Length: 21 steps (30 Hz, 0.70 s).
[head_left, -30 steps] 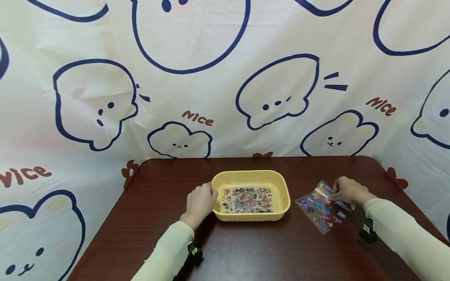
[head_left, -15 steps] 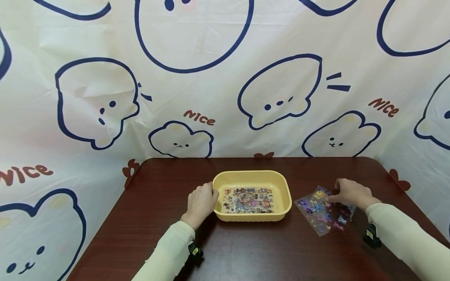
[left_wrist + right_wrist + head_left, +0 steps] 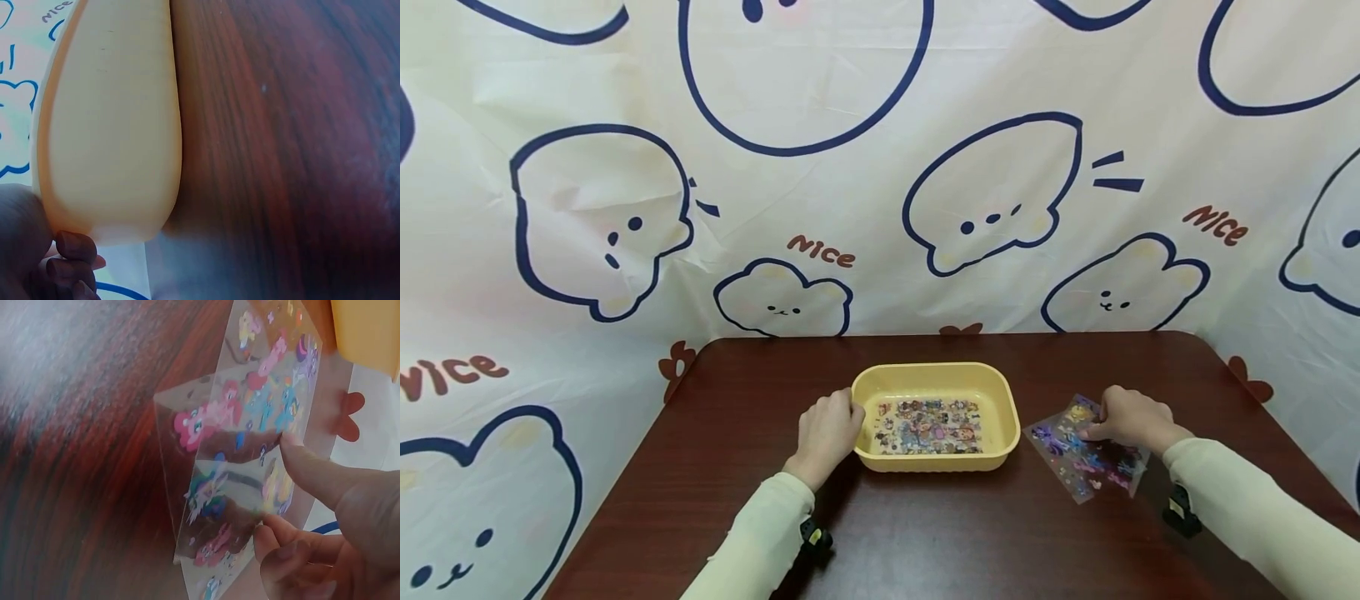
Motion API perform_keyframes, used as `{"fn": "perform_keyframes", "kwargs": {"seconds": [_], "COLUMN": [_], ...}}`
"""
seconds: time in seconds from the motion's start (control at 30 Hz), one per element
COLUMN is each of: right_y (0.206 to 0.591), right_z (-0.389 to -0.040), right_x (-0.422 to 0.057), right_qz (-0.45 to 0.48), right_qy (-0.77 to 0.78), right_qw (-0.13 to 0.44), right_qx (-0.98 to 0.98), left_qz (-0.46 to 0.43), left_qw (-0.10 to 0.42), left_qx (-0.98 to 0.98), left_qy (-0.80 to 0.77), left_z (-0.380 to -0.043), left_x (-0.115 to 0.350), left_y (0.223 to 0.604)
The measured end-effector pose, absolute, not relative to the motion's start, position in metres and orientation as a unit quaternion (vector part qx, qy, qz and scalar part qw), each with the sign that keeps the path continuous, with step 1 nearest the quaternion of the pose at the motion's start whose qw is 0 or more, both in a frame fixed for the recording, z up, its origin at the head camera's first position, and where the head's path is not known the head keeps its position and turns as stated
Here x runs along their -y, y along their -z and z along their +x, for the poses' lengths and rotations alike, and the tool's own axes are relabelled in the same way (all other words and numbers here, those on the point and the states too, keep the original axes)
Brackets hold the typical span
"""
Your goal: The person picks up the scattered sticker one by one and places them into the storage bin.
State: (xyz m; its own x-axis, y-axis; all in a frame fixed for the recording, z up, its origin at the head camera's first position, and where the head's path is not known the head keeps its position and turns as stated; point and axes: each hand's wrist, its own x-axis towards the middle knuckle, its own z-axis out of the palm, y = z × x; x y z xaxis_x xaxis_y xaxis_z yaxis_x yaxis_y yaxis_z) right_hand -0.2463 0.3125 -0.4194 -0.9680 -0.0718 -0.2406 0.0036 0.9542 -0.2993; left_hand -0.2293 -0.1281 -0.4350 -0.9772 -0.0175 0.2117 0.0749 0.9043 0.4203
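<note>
My left hand grips the left rim of a yellow plastic basin, thumb on top; the left wrist view has its curled fingers by the basin's corner. Inside the basin lies a clear sheet of small cartoon stickers. To the right, two clear sheets of colourful pony stickers overlap at an angle. My right hand pinches the upper sticker sheet near its far right edge, between thumb and fingers. The other sheet shows partly from beneath it.
All this is on a dark brown wooden table. Behind the table hangs a pale cloth printed with blue bear outlines. A small black wrist camera sits under the right sleeve, another under the left.
The right hand has moved slightly left and toward the body with the pinched sticker sheet, which now lies flatter over the other. The left hand and basin stay in place.
</note>
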Motion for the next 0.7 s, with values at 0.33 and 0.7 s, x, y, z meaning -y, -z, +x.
{"fn": "perform_keyframes", "kwargs": {"seconds": [0.33, 0.7], "right_y": [0.4190, 0.4158], "right_z": [-0.2444, -0.2443], "right_x": [-0.3091, -0.3141], "right_qz": [-0.029, -0.056], "right_qy": [0.183, 0.188], "right_qw": [0.139, 0.118], "right_qx": [-0.973, -0.973], "left_qz": [-0.013, -0.019], "left_qw": [0.104, 0.113], "left_qx": [0.971, 0.971], "left_qy": [0.215, 0.210], "left_z": [-0.2286, -0.2291], "left_x": [0.1281, 0.1288], "left_y": [0.4344, 0.4357]}}
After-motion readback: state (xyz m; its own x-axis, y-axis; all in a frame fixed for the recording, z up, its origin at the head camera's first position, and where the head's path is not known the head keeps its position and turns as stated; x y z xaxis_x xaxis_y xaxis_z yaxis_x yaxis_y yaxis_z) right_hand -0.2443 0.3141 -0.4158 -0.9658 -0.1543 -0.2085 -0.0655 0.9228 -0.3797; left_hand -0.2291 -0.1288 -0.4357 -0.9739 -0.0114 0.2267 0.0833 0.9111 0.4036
